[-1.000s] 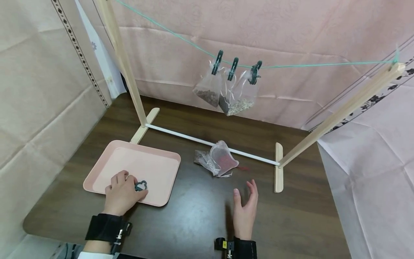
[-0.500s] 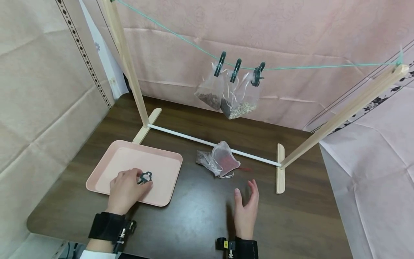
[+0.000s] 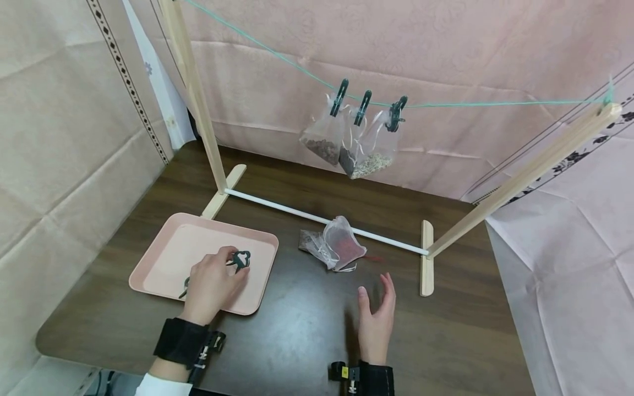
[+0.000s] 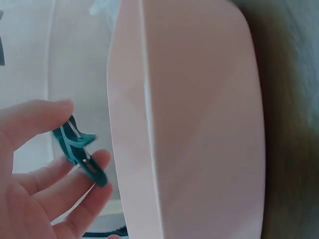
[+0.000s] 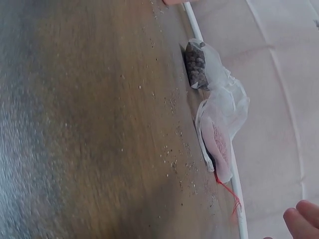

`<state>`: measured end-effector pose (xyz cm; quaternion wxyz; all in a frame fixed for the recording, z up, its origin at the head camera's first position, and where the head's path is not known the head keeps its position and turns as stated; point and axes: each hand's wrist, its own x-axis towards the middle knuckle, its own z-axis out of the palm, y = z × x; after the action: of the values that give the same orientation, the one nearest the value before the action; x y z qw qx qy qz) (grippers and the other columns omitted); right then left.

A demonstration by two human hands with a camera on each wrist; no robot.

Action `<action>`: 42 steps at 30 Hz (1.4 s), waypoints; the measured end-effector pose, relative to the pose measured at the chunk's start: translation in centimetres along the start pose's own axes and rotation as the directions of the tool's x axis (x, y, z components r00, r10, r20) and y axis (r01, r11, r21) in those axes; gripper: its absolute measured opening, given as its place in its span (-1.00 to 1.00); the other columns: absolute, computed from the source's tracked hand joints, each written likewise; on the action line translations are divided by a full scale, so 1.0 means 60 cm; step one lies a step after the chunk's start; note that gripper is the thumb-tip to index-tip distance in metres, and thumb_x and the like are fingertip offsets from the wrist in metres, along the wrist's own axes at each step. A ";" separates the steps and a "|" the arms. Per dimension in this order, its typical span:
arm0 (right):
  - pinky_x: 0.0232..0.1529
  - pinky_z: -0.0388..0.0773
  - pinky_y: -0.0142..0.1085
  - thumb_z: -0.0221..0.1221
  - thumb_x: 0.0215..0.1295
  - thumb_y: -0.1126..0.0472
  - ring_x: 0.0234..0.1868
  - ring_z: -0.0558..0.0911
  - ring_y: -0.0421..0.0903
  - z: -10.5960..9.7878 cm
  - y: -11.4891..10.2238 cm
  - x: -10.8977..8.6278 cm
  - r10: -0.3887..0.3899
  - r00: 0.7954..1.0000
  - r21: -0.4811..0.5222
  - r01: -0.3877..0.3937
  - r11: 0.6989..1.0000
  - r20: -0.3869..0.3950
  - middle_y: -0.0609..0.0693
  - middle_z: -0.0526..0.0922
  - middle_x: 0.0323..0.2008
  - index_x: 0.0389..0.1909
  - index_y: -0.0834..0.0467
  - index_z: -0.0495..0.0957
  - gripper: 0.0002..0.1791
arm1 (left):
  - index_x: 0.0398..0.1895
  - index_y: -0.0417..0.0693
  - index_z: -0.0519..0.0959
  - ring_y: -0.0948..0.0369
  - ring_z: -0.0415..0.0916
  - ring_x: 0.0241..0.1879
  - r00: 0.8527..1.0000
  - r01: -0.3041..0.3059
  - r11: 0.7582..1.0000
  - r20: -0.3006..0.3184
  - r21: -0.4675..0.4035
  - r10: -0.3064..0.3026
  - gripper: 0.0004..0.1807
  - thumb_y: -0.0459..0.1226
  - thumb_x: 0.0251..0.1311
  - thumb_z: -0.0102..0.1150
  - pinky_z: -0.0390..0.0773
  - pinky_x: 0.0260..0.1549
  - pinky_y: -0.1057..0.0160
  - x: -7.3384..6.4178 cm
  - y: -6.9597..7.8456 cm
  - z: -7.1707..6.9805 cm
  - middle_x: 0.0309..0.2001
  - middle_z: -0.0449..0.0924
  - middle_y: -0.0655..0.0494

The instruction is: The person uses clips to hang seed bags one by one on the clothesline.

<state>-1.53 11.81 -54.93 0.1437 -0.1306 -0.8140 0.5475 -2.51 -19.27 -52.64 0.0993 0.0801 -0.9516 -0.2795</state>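
Observation:
Above the pink tray [image 3: 163, 269], my left hand [image 3: 213, 283] pinches a dark green clothespin [image 3: 241, 259] between thumb and fingers. The left wrist view shows that clothespin [image 4: 79, 147] between the thumb and the fingertips. Another dark green clothespin [image 3: 185, 287] lies in the tray, partly hidden behind the left hand. My right hand [image 3: 377, 322] is held over the table on the right, fingers apart, holding nothing. Ahead of it lie two small sheer bags: one with reddish contents [image 3: 345, 245], one clear with dark pieces [image 3: 314, 242].
A wooden frame with a left post [image 3: 193, 93], a right post [image 3: 525, 179] and a white crossbar [image 3: 282, 208] stands on the table. Its green line [image 3: 475, 103] bears several clothespins holding small bags, among them one with pale grains [image 3: 372, 159]. Cloth hangs behind.
My left hand has lifted the clothespin and moved right and forward over the tray, uncovering another clothespin there. The right hand has stayed in place.

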 end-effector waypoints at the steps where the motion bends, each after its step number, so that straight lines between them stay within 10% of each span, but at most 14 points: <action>1: 0.21 0.01 0.01 0.16 0.16 0.02 0.29 0.07 -0.13 0.000 -0.001 0.000 0.002 1.000 -0.001 -0.002 1.000 0.004 -0.22 0.10 0.28 0.24 0.04 0.19 -0.37 | -0.05 -0.14 0.44 -0.05 0.44 -0.18 1.000 0.004 1.000 0.011 -0.013 -0.004 -0.47 -0.08 -0.08 0.29 0.27 -0.16 -0.10 0.000 0.005 0.001 -0.23 0.58 -0.09; 9: 0.20 0.02 0.02 0.13 0.17 -0.02 0.29 0.07 -0.15 -0.004 -0.009 0.008 -0.001 0.999 0.018 0.000 1.000 0.043 -0.25 0.10 0.29 0.26 -0.03 0.18 -0.37 | -0.01 -0.03 0.36 0.03 0.43 -0.09 0.993 0.033 0.979 0.118 -0.202 -0.009 -0.46 -0.01 -0.03 0.25 0.39 -0.19 0.02 -0.003 0.049 0.017 -0.10 0.53 -0.03; 27: 0.18 0.12 0.00 0.09 0.19 -0.06 0.26 0.17 -0.13 0.014 -0.065 0.008 -0.040 0.995 0.102 0.030 0.994 0.093 -0.12 0.21 0.24 0.29 -0.01 0.14 -0.34 | 0.14 0.15 0.36 0.19 0.41 -0.09 0.974 -0.192 0.913 0.042 -0.359 0.221 -0.42 -0.05 -0.01 0.25 0.41 -0.19 0.16 0.001 0.146 0.064 -0.12 0.51 0.17; 34: 0.18 0.14 -0.03 0.07 0.26 0.07 0.24 0.21 -0.07 0.022 -0.120 -0.002 -0.054 0.989 0.125 0.036 0.991 0.141 0.03 0.25 0.23 0.27 0.10 0.15 -0.41 | 0.04 0.18 0.42 0.28 0.40 -0.13 0.978 -0.165 0.889 0.048 -0.426 0.205 -0.52 0.00 0.00 0.23 0.41 -0.27 0.20 -0.005 0.165 0.070 -0.17 0.51 0.27; 42: 0.14 0.18 0.01 0.07 0.21 -0.06 0.23 0.22 -0.11 0.032 -0.095 0.005 -0.053 0.985 0.151 0.028 0.988 0.164 -0.05 0.25 0.22 0.27 -0.06 0.13 -0.38 | 0.02 0.25 0.41 0.27 0.41 -0.13 0.977 -0.158 0.893 0.062 -0.421 0.202 -0.53 0.06 0.00 0.19 0.44 -0.29 0.20 -0.009 0.180 0.076 -0.17 0.49 0.28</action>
<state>-2.81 8.19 -50.27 0.0952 -0.0564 -0.7829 0.6123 -4.08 -7.82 -50.53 0.0899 -0.0461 -0.8781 -0.4678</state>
